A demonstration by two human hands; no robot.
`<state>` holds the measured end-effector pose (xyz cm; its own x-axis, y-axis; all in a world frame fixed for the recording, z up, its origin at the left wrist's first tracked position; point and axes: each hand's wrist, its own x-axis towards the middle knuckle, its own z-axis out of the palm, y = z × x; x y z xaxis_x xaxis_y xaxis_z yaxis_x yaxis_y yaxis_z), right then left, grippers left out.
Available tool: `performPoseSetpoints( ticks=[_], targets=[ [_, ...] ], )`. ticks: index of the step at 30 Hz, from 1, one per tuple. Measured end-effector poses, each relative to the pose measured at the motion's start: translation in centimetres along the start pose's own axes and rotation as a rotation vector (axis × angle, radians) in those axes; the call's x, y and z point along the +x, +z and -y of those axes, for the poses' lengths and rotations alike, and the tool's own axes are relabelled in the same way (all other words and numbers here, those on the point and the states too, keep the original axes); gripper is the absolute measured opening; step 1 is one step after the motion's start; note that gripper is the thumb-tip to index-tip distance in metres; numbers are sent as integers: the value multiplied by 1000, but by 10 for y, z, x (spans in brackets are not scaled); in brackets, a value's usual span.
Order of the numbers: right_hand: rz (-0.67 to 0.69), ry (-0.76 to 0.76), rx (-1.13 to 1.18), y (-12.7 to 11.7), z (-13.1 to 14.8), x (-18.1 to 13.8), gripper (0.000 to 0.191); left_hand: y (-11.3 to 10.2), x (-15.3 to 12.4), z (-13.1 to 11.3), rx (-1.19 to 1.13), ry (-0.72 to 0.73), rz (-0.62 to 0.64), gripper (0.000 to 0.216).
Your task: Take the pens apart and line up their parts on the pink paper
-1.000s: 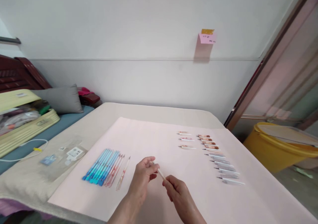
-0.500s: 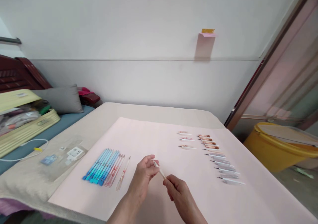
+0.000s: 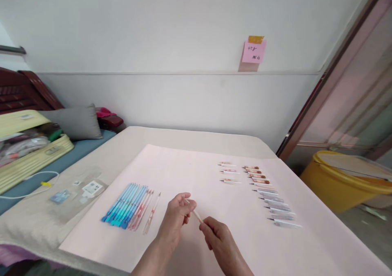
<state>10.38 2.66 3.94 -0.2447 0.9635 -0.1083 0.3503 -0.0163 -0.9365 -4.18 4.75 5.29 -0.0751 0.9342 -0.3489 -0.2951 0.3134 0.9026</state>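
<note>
My left hand (image 3: 176, 217) and my right hand (image 3: 219, 239) pinch the two ends of a thin white pen refill (image 3: 196, 214) just above the pale pink sheet (image 3: 190, 174). The fingers of both hands are closed on it. To the left lies a row of blue pen barrels (image 3: 125, 204) with a few clear pinkish ones (image 3: 143, 208) beside them. On the right lie a column of pen caps and tips (image 3: 271, 196) and three smaller pieces (image 3: 229, 172).
The table (image 3: 147, 135) is covered in beige cloth, with plastic packets (image 3: 78, 190) at its left. A yellow case (image 3: 29, 153) and grey pillow (image 3: 76, 123) lie on a bed at left. A yellow tub (image 3: 343, 178) stands at right. A pink note (image 3: 253, 51) hangs on the wall.
The two hands barely shifted; the refill's left end moved slightly within my left fingers. The pink note on the wall flapped up and hangs flat again.
</note>
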Motion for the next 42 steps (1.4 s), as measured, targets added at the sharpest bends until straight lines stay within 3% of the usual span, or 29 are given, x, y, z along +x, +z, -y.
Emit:
performPoseSetpoints(
  ticks=[5, 9, 15, 19, 26, 30, 35, 42],
  targets=[
    [-14, 0, 0, 0, 1, -1, 30, -1, 0, -1, -114, -21, 26, 44],
    [-3, -13, 10, 0, 1, -1, 28, -2, 0, 0, -31, -21, -7, 43],
    [-6, 5, -4, -2, 2, -2, 29, -3, 1, -1, -111, -5, 32, 43],
    [15, -3, 4, -3, 2, -3, 29, -3, 1, -1, -9, 1, -11, 40],
    [-3, -8, 27, -2, 0, -1, 30, -3, 1, -3, -108, 13, 34, 41],
    [20, -15, 74, -3, 1, -1, 26, -5, 0, -2, -24, -10, -29, 41],
    [-1, 6, 88, -4, 1, -1, 32, -3, 0, -2, -177, -6, 16, 38],
    [19, 25, 91, -5, 3, -1, 32, -5, -3, -5, -31, -20, -9, 42]
  ],
)
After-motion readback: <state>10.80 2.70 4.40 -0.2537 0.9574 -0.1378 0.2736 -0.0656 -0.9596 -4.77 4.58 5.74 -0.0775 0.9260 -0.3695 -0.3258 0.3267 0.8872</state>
